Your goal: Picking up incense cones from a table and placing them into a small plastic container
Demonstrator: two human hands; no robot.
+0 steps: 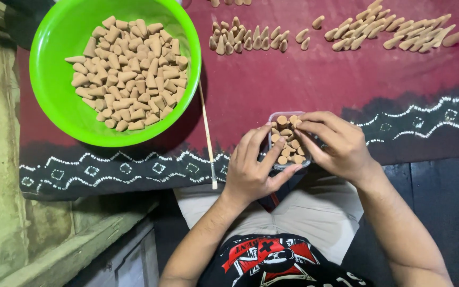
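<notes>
The person sits with both hands gathered around a small clear plastic box (289, 142) that rests at the near edge of a dark red cloth (293, 79) with a white patterned border, just above the lap. The box is packed with tan incense cones (285, 139), most of them standing so their round flat bases face up. The left hand (251, 170) cups the box from its left side, fingers curled along the wall and thumb stretched beneath the near edge, so it is clasping the container. The right hand (336, 146) wraps the right side, its fingertips bent over the far rim and touching a cone at the top corner; whether it pinches that cone or only presses on it I cannot tell. To the left, well apart from the hands, sits a bright green bowl (54, 79) heaped with loose cones of the same tan colour. A thin pale stick (207, 135) lies on the cloth between the bowl and the left hand, running from the bowl's rim down toward the cloth's edge. At the far side of the cloth, more cones are laid out: a tidy cluster of upright ones (248, 37) in the middle and a looser scatter lying on their sides (399, 32) toward the right.
</notes>
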